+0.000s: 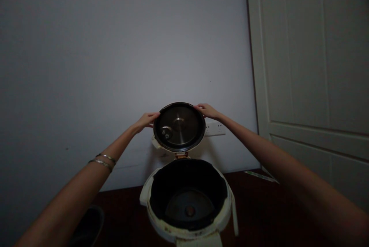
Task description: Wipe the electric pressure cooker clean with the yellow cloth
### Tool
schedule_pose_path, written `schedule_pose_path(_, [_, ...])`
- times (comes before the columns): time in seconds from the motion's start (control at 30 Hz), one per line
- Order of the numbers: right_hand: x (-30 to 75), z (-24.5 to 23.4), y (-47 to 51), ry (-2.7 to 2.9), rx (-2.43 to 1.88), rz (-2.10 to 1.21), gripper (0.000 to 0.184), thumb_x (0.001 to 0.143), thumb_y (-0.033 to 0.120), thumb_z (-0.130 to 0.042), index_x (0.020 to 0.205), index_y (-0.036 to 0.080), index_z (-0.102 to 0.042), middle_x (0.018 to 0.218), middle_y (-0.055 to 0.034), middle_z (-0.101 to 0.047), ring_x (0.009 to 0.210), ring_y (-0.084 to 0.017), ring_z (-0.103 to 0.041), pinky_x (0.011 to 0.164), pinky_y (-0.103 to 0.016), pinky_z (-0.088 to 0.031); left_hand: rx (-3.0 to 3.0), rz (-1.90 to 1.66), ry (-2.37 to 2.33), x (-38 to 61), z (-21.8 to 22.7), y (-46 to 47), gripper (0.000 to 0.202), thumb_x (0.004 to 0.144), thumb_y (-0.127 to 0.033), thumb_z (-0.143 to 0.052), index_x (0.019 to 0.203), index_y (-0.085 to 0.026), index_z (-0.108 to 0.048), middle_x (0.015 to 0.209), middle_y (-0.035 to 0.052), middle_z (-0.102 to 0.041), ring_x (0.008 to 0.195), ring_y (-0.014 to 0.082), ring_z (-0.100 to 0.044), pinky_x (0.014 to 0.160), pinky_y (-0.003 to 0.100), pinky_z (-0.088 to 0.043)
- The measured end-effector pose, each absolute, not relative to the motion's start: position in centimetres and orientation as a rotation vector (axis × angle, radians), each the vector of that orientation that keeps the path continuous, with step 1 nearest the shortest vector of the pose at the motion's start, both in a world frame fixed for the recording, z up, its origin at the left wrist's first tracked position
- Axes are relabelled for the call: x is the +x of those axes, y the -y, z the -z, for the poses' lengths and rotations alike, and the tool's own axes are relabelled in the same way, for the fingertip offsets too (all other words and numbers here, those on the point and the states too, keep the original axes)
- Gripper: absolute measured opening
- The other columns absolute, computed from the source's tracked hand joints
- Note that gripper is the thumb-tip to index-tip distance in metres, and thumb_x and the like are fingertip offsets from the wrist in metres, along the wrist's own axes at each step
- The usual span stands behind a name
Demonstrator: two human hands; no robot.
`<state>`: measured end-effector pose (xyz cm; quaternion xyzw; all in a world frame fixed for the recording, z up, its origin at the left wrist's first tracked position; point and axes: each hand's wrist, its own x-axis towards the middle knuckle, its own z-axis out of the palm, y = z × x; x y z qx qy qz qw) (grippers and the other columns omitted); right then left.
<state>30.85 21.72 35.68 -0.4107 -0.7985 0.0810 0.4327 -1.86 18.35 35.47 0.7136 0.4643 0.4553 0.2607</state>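
A white electric pressure cooker (160,227) stands with its lid (186,129) raised upright on the rear hinge. The lid's metal underside, with a small valve fitting at its lower left, faces me. My left hand (146,120) is closed on the lid's left edge, and my right hand (208,111) grips its upper right edge. Some fingertips are hidden behind the lid. Inside the cooker body, the dark cavity shows a round heating plate (174,205) with a small disc at its centre; no inner pot is seen in it.
Behind the cooker rises a pale wall (129,47) with a white socket strip (215,128) low down. A white panelled door (300,47) is on the right. A dark rounded container (100,216) is partly hidden by my left forearm. The supporting surface (123,208) is dark reddish-brown.
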Motion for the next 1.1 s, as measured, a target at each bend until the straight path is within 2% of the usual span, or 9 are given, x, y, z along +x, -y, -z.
schedule_pose_path(0.47, [29.7,-35.5,-25.7,1.9,-1.142,-0.033,0.067,0.081,0.07,-0.032,0.079,0.012,-0.065,0.064,-0.0036,-0.058,0.063,-0.015,-0.054,0.057,-0.023,-0.041,1.903,-1.24,-1.352,-1.5,-35.5,-22.1,0.059,0.062,-0.067,-0.06,0.088,-0.015,-0.067,0.066,0.0025,-0.06,0.06,0.0127,-0.051,0.058,0.027,-0.04])
schedule_pose_path(0.83, [29.5,-35.4,-27.4,1.849,-1.232,0.042,0.067,0.081,0.068,-0.034,0.083,0.01,-0.066,0.069,-0.0081,-0.063,0.066,-0.017,-0.056,0.061,-0.025,-0.041,1.91,-1.29,-1.396,-1.2,-34.7,-24.1,0.062,0.063,-0.072,-0.055,0.087,-0.016,-0.067,0.058,0.0006,-0.055,0.055,0.012,-0.047,0.055,0.027,-0.039])
schedule_pose_path(1.1, [29.2,-35.2,-28.2,1.825,-1.264,0.068,0.065,0.083,0.066,-0.034,0.072,0.01,-0.065,0.065,-0.0071,-0.061,0.063,-0.015,-0.054,0.056,-0.023,-0.037,1.929,-1.327,-1.431,-1.2,-34.6,-24.7,0.06,0.066,-0.069,-0.053,0.086,-0.014,-0.068,0.063,0.0029,-0.059,0.057,0.0132,-0.05,0.055,0.026,-0.041])
